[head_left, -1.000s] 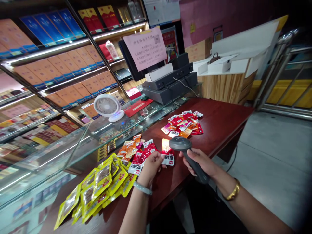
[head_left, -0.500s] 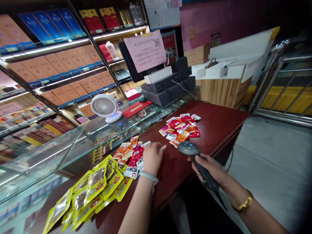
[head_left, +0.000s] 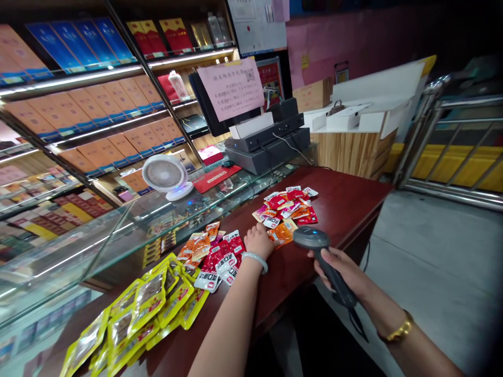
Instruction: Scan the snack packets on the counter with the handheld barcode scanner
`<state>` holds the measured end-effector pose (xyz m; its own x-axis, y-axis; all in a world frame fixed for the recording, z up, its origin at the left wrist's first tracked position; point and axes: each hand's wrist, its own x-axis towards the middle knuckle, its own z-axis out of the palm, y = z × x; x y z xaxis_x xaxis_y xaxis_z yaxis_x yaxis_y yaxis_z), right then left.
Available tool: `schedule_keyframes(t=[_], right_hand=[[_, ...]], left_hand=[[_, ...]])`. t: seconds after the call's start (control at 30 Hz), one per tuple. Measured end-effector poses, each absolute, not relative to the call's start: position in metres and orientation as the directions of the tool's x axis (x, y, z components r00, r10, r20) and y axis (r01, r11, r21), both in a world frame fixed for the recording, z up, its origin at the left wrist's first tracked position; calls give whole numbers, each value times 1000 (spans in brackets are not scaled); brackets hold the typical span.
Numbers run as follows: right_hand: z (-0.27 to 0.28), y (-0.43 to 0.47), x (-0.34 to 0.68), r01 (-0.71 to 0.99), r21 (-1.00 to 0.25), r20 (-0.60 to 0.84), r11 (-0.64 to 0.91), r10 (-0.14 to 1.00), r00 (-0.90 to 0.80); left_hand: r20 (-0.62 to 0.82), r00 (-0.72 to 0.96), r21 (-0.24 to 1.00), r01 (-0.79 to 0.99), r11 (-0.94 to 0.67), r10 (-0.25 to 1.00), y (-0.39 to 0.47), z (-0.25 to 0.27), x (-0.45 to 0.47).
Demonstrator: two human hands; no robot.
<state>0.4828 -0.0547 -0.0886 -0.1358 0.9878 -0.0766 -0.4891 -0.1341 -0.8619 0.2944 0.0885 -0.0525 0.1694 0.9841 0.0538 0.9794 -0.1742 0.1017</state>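
Observation:
My right hand (head_left: 341, 269) is wrapped around the handle of a dark grey barcode scanner (head_left: 314, 238). The scanner's head, with a small blue light, is just right of an orange snack packet (head_left: 283, 234). My left hand (head_left: 259, 242) has its fingers closed on that packet's left edge, low over the table. Beyond it lies a pile of small red, white and orange packets (head_left: 291, 204). A second group of red and white packets (head_left: 223, 259) and orange packets (head_left: 195, 247) is left of my left wrist. Larger yellow pouches (head_left: 147, 301) overlap at the near left.
The dark red table (head_left: 341, 193) adjoins a glass display counter (head_left: 133, 230). On the counter stand a white fan (head_left: 165, 174) and a grey cash drawer (head_left: 267, 149) below a monitor with a pink notice (head_left: 231, 89). A metal railing (head_left: 451, 146) is at right.
My left hand has moved right from the near red and white packets and taken hold of an orange packet. The scanner has shifted slightly right in view, still in my right hand.

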Motion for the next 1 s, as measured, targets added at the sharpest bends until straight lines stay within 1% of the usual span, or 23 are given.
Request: schedule_keyframes(t=[0.1, 0.17, 0.4, 0.6, 0.67, 0.73, 0.77, 0.8, 0.83, 0.9, 0.97, 1.0], right_hand=[[-88, -54, 480, -482, -864, -83, -141, 987, -140], [-87, -53, 477, -472, -869, -89, -149, 985, -147], [-82, -52, 466, -460, -874, -85, -157, 981, -174], [-81, -50, 463, -466, -871, -72, -157, 978, -195], [-82, -50, 463, -469, -867, -82, -168, 976, -200], [-84, -49, 463, -469, -865, -95, -180, 975, -199], [-85, -49, 464, -468, -865, -100, -183, 975, -198], [-85, -48, 464, -467, -864, -105, -187, 975, -197], [-86, -47, 464, -467, -863, -111, -193, 974, -196], [-87, -46, 465, -466, -859, -130, -210, 972, -197], [-87, -44, 465, -463, -859, -145, -219, 971, -190], [-87, -44, 465, -458, -861, -148, -219, 971, -185]], left_hand=[[27, 241, 101, 965, -243, 970, 79, -50, 280], [26, 258, 94, 961, -259, 966, 72, -49, 272], [73, 251, 75, 964, -257, 965, 56, -50, 263], [66, 184, 80, 979, -189, 981, 54, -40, 241], [26, 122, 44, 991, -123, 992, 56, -27, 216], [-8, 59, -42, 997, -59, 998, 59, -11, 188], [9, 40, -90, 995, -39, 999, 62, -4, 177], [46, 36, -112, 993, -30, 998, 65, 1, 170], [94, 37, -111, 993, -26, 995, 68, 5, 168], [191, 71, -32, 997, -66, 979, 76, 5, 181], [246, 147, 81, 982, -171, 958, 85, -4, 211], [240, 220, 113, 961, -252, 946, 89, -11, 230]])
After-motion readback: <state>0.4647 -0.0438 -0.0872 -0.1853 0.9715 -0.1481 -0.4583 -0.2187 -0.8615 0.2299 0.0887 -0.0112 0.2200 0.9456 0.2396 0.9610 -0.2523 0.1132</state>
